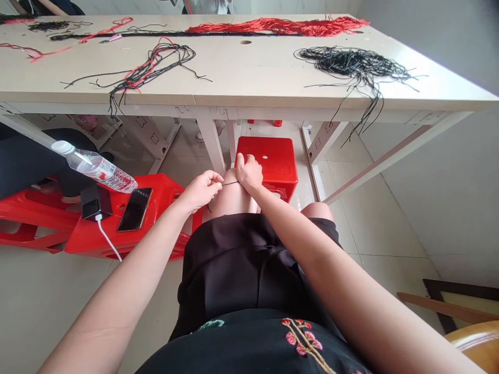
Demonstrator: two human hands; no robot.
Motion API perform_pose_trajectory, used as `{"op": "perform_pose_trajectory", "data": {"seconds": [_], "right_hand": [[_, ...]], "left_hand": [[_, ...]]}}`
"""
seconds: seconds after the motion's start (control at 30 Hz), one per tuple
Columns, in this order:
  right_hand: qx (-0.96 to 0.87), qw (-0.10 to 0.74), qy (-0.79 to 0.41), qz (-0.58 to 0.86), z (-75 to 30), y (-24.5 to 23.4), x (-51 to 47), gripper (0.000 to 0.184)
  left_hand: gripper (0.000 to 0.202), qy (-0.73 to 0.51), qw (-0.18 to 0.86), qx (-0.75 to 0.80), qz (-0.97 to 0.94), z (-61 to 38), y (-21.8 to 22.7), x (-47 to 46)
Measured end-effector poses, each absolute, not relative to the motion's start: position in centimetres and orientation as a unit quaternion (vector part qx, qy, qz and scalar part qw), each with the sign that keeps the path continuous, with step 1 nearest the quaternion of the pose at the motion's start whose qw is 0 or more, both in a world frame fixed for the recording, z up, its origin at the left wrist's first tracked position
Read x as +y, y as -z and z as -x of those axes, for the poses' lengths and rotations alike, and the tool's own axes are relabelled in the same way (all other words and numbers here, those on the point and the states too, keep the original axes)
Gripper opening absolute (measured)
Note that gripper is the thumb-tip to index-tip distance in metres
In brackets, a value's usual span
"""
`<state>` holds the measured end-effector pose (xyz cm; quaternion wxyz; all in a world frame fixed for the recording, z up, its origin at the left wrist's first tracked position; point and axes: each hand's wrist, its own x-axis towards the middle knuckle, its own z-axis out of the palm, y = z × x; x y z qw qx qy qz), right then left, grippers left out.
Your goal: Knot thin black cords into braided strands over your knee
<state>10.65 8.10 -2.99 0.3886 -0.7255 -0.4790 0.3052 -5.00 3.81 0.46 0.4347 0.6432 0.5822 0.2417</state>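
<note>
The left hand (pixel 200 191) pinches a thin black cord (pixel 231 183) across the bare knee (pixel 230 200); the right hand (pixel 249 173) grips the knee, fingers curled.

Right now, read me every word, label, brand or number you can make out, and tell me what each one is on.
Water bottle: the label has printing, but it is too small and blurred to read.
Black phone: nothing legible.
Black charger block: no readable marking.
No other readable text shows.
</note>
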Motion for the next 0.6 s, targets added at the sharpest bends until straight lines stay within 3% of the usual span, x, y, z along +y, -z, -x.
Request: {"op": "perform_pose_trajectory", "data": {"seconds": [0.33, 0.6], "right_hand": [[-0.474, 0.394, -0.317, 0.721, -10.7, 3.0, 8.0, 0.042], [-0.477, 0.387, -0.316, 0.723, -10.7, 3.1, 7.9, 0.042]], "left_hand": [[0.013, -0.262, 0.481, 0.589, -0.594, 4.4, -1.2, 3.0], [0.024, -0.322, 0.453, 0.574, -0.602, 5.8, -0.7, 2.6]]}}
